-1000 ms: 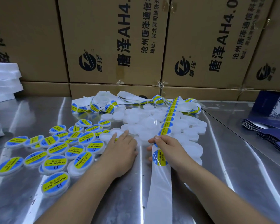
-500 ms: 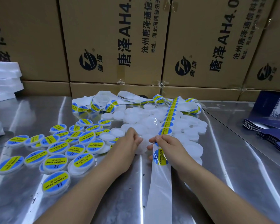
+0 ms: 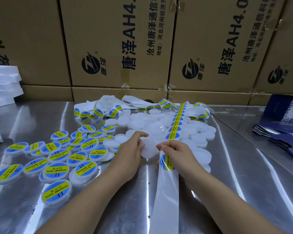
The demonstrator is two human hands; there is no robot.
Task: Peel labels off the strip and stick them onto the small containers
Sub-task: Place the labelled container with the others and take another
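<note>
1. Left hand: fingers curled round a blank container, gripping its left rim, just beside the right hand.
2. Right hand: fingers bent, pinching the strip at its left edge; one label shows partly under the palm.
3. Strip runs from the near edge up over the blank pile.
4. Labelled containers lie left of the hands on the table.
5. Boxes stand behind.

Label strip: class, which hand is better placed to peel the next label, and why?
Right. The right hand pinches the label strip beside the next label; the left hand holds a blank container.
</note>
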